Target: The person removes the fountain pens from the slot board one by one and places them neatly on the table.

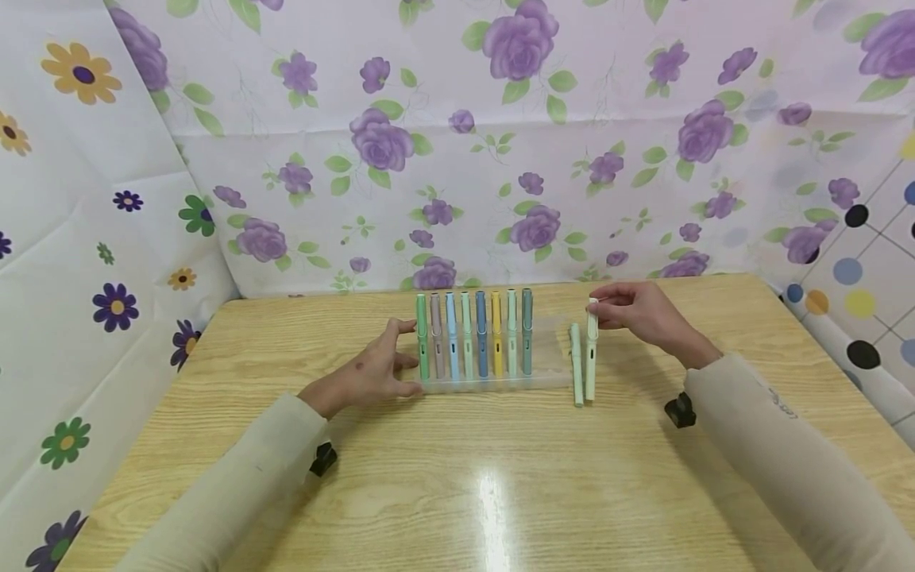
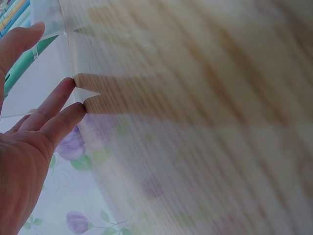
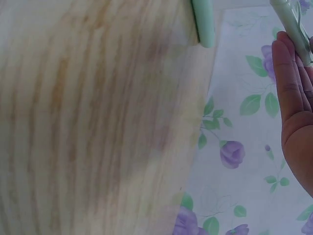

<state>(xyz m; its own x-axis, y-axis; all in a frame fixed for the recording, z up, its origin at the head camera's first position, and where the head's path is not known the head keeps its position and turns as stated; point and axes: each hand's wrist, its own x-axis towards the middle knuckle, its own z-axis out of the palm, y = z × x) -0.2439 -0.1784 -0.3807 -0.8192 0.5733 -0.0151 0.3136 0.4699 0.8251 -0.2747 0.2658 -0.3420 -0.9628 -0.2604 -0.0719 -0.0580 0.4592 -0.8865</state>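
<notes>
A clear pen stand [image 1: 500,384] holds a row of capped fountain pens, a green fountain pen [image 1: 422,338] leftmost and a dark teal fountain pen [image 1: 527,332] rightmost. At its left end my left hand [image 1: 379,369] touches the stand; in the left wrist view the thumb is at its corner and two straight fingertips touch the table. My right hand [image 1: 636,310] pinches the cap end of a cream fountain pen [image 1: 591,357], which points downward. Just left of it lies a pale green fountain pen [image 1: 577,369], its end also seen in the right wrist view.
The wooden table [image 1: 429,492] runs back to a wall covered in purple-flowered cloth [image 1: 457,199]. White sheeting with bright flowers [image 1: 79,278] hangs at the left. A dotted, lined covering [image 1: 851,302] stands at the right.
</notes>
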